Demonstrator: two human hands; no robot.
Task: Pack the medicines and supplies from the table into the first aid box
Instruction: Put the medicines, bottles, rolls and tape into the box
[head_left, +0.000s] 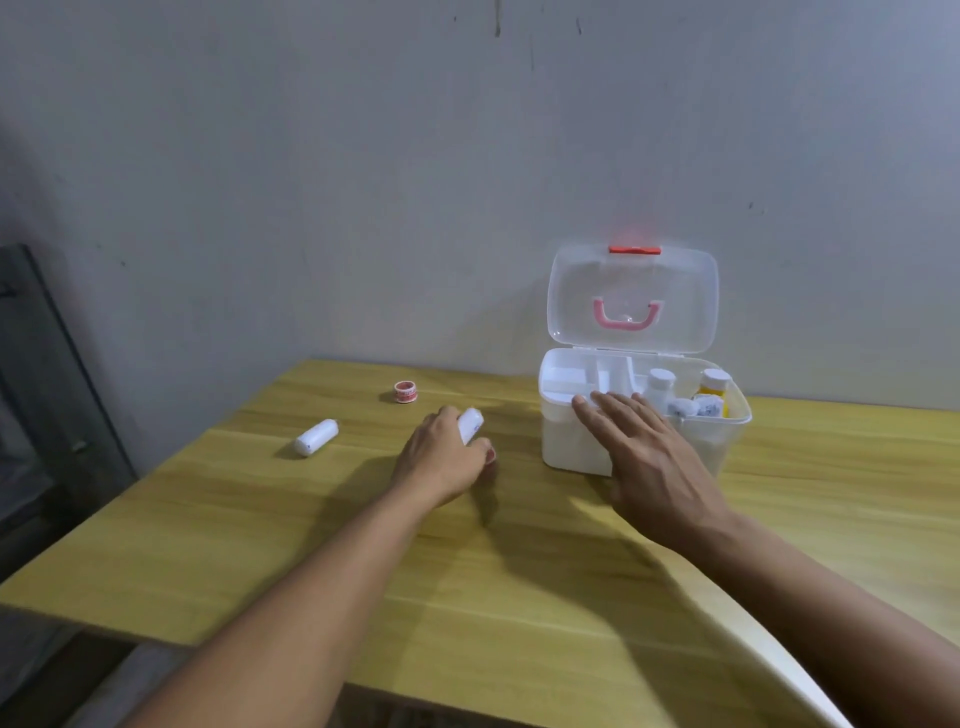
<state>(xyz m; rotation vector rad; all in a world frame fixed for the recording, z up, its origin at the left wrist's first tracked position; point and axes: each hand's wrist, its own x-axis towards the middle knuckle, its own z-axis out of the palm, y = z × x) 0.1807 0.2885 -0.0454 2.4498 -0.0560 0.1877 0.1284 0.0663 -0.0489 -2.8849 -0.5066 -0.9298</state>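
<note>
Two hands in the head view: the left hand (441, 457) was curled with its fingers (480, 446) clamped on a small white cylindrical roll with faint blue print (471, 423); the right hand (649, 457) hovered flat, its fingers apart, at the front rim of the box.
Held roll's axis: tilted, its far end pointing up and right toward the white plastic first aid box with an open clear lid and pink handle (571, 447).
Box from the left hand: to the right, near; the right hand was the nearer one but held nothing.
Already in the box: a white bottle (660, 387), a yellow bottle with a white cap (716, 384) and wrapped rolls.
Left on the yellow wooden worktop (363, 571): a second white roll (316, 437) lying on its side well to the left, and a red-and-white tape ring (405, 391) beyond the left hand.
Writing: too blurred to read.
</note>
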